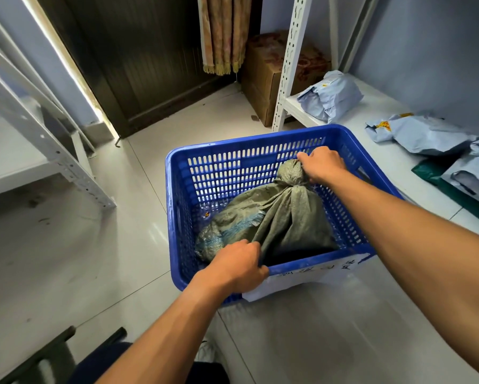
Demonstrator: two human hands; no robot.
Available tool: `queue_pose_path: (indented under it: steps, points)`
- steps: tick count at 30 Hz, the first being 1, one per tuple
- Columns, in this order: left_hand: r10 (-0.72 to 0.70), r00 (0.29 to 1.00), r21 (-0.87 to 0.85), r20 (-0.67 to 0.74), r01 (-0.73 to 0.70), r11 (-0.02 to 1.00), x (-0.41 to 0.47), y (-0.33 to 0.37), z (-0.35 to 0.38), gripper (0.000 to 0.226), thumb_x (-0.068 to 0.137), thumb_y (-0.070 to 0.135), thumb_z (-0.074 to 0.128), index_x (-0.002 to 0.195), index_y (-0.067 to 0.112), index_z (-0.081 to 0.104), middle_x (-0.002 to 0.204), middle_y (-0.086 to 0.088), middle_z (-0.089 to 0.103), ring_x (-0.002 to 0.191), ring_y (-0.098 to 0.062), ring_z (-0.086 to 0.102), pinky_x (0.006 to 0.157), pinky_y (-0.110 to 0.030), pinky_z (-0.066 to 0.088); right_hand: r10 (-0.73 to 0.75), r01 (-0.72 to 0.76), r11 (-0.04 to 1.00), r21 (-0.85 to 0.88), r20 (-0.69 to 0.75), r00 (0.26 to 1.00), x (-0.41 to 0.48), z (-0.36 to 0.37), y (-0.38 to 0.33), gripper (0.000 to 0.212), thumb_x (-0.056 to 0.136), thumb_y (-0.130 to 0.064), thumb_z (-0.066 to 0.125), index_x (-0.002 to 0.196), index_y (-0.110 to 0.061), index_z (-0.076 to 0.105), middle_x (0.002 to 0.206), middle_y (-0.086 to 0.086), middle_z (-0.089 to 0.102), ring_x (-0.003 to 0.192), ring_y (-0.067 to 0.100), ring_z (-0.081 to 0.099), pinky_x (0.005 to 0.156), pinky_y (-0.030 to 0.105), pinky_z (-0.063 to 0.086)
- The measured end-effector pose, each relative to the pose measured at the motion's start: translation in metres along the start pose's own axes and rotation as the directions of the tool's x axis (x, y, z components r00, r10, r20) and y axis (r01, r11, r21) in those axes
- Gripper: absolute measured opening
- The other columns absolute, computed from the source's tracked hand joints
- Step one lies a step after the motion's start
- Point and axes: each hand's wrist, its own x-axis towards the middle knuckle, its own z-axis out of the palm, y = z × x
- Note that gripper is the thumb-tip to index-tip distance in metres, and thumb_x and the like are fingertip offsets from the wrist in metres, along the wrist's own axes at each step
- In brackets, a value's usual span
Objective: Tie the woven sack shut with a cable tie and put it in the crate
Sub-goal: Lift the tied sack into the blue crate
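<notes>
Right grip (322,164) curled tight round the bunched neck of the woven sack (288,217). Left grip (239,266) pinches sack fabric at the low end, by the near rim. Sack lies tilted inside the blue crate (174,203), neck up toward the far right wall. Crate sits on the floor tiles (122,245) beside a white shelf (376,113) carrying grey parcels (329,95).

We see a parcel storeroom. White slotted-steel shelf racks (286,79) stand at nine and one o'clock, pale grey plastic mailing parcels (329,95) lie at two, and a brown cardboard carton (262,79) sits at twelve.
</notes>
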Motion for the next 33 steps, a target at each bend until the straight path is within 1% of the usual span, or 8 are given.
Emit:
queue_pose_path:
  steps: [2,7,9,13,19,25,30,33]
  points:
    - [0.005,1.0,-0.01,-0.007,-0.005,1.0,0.001,0.001,-0.001,0.039,0.095,0.048,0.054,0.115,0.015,0.058,0.108,-0.007,0.06,0.094,-0.027,0.059,0.083,-0.045,0.053,-0.036,0.036,0.999,-0.008,0.019,0.999,0.0,-0.001,0.007,0.049,0.09,-0.069,0.044,0.079,-0.022,0.052,0.095,0.011,0.065,0.093,0.032,0.063,0.076,0.038,0.041]
    - [0.008,1.0,0.002,-0.008,-0.008,1.0,0.0,0.001,0.0,0.034,0.093,0.049,0.056,0.103,0.017,0.06,0.099,-0.005,0.06,0.087,-0.026,0.059,0.077,-0.044,0.054,-0.072,0.056,0.996,0.074,0.228,0.971,-0.013,0.001,0.021,0.05,0.086,-0.074,0.05,0.077,-0.025,0.049,0.084,0.003,0.059,0.092,0.028,0.066,0.074,0.038,0.046]
    - [0.008,1.0,0.005,-0.004,-0.008,1.0,-0.002,0.0,-0.001,0.034,0.093,0.048,0.057,0.101,0.016,0.061,0.098,-0.006,0.061,0.087,-0.027,0.059,0.077,-0.044,0.055,-0.086,0.028,0.981,0.19,0.308,0.947,-0.018,0.0,0.026,0.048,0.087,-0.068,0.055,0.098,-0.022,0.06,0.1,0.003,0.065,0.099,0.026,0.067,0.087,0.045,0.054]
    - [0.009,1.0,0.014,0.011,-0.01,1.0,-0.006,-0.003,-0.002,0.034,0.094,0.046,0.057,0.1,0.014,0.062,0.098,-0.009,0.063,0.087,-0.029,0.06,0.076,-0.042,0.055,-0.123,0.016,0.951,0.31,0.33,0.936,-0.032,-0.006,0.035,0.054,0.089,-0.059,0.055,0.125,-0.02,0.063,0.129,0.003,0.063,0.115,0.023,0.06,0.107,0.049,0.045]
    - [0.005,1.0,0.02,0.012,-0.005,1.0,-0.015,0.01,0.0,0.03,0.093,0.042,0.053,0.103,0.015,0.061,0.102,-0.009,0.063,0.091,-0.029,0.06,0.074,-0.039,0.051,-0.009,0.015,1.0,-0.015,0.321,0.947,-0.051,0.019,0.062,0.063,0.089,-0.055,0.068,0.13,-0.008,0.057,0.123,0.012,0.064,0.108,0.03,0.062,0.092,0.041,0.051]
    - [0.074,0.997,0.018,0.017,-0.074,0.997,-0.02,0.025,0.006,0.037,0.095,0.04,0.051,0.119,0.014,0.061,0.115,-0.013,0.063,0.103,-0.033,0.06,0.079,-0.037,0.045,0.062,-0.081,0.988,0.134,0.141,0.988,-0.024,0.066,0.059,0.027,0.091,-0.046,0.06,0.096,-0.02,0.064,0.091,0.011,0.073,0.076,0.031,0.076,0.074,0.04,0.061]
    - [0.078,0.997,0.044,0.003,-0.078,0.996,-0.01,0.024,0.0,0.037,0.095,0.039,0.051,0.118,0.013,0.062,0.118,-0.014,0.065,0.107,-0.035,0.061,0.082,-0.04,0.047,-0.083,0.112,0.975,0.191,-0.154,0.985,-0.008,0.066,0.024,0.029,0.1,-0.03,0.053,0.114,-0.011,0.071,0.118,0.023,0.067,0.111,0.043,0.061,0.092,0.042,0.047]
    - [0.064,0.998,0.046,0.004,-0.064,0.997,-0.005,0.026,-0.002,0.034,0.095,0.038,0.052,0.114,0.013,0.063,0.116,-0.014,0.065,0.104,-0.035,0.061,0.074,-0.037,0.041,-0.12,0.154,0.963,0.222,-0.162,0.98,0.003,0.058,0.013,0.033,0.103,-0.028,0.05,0.126,-0.012,0.066,0.128,0.022,0.062,0.119,0.041,0.056,0.099,0.042,0.043]
